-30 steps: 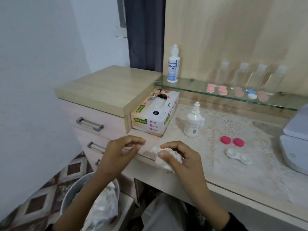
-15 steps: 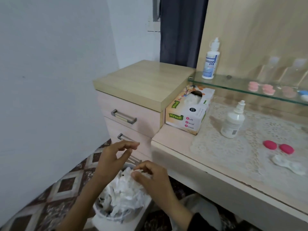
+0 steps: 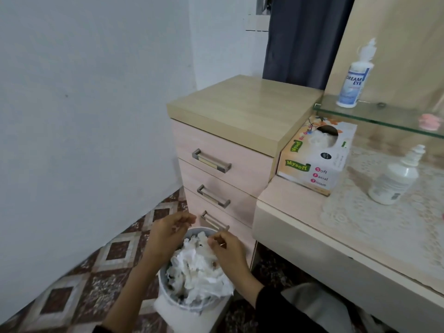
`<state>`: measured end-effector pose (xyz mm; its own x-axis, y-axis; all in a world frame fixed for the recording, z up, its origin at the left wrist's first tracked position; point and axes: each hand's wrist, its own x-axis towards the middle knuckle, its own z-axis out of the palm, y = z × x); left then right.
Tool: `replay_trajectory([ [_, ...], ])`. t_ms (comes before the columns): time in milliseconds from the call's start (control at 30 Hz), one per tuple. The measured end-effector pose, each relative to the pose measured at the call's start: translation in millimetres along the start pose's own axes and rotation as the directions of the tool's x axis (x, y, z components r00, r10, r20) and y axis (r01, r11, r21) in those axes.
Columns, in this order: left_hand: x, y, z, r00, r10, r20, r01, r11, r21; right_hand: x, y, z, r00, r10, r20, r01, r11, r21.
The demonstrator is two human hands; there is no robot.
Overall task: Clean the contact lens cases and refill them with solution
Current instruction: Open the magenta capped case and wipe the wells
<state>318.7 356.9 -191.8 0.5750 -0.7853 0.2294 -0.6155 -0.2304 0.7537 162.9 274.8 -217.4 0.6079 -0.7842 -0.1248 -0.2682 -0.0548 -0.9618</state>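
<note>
Contact lens cases were mostly out of frame; one pink case [image 3: 430,121] was seen on the shelf [image 3: 355,112], right edge. The tissue [image 3: 200,240] had been carried from the counter [image 3: 300,212] to the bin [image 3: 165,288], lower centre, so wiping was judged finished. The left hand [image 3: 168,233] was loosely curled and empty. The grip of the right hand [image 3: 230,254] could not be told.

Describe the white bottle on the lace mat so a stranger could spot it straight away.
Start at the pale desk right of the drawers. On its lace mat, right of the tissue box, stands a white bottle with a pointed nozzle. Unlike the blue-labelled Dream Eye bottle on the glass shelf above, it is nearly plain white.
</note>
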Motion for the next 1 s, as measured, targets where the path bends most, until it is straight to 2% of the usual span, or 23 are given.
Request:
replay_trajectory([
  [167, -5, -10, -1, 1.000, -0.011, 0.019, 0.011, 1.000, -0.002, 13, 4, 17, 0.986, 0.125, 0.110, -0.139, 0.982, 0.127],
  [267, -9, -13, -1, 1.000, -0.008, 0.024, 0.008, 1.000, 0.013, 17, 8, 18, 0.986, 0.128, 0.103, -0.137, 0.987, 0.087],
  [367, -10, -13, -1, 1.000, -0.009, 0.026, 0.009, 1.000, -0.006, 14, 8, 12, 0.976, 0.128, 0.175, -0.141, 0.988, 0.065],
  [500, -10, -5, 3, 0.999, 0.027, 0.025, -0.026, 0.999, -0.031, 9, 9, 3, 0.964, 0.092, 0.248, -0.112, 0.991, 0.068],
  [733, -1, 40, 27, 0.989, 0.122, 0.078, -0.109, 0.982, -0.154, -13, -14, -36, 0.970, 0.009, 0.243, -0.017, 0.999, 0.030],
  [900, 8, 98, 38, 0.960, 0.272, 0.069, -0.251, 0.942, -0.223, -34, -41, -91, 0.974, -0.027, 0.224, 0.020, 0.999, 0.034],
  [1000, 11, 127, 42, 0.950, 0.311, -0.017, -0.306, 0.922, -0.238, -50, -56, -132, 0.961, -0.044, 0.274, 0.036, 0.999, 0.034],
])
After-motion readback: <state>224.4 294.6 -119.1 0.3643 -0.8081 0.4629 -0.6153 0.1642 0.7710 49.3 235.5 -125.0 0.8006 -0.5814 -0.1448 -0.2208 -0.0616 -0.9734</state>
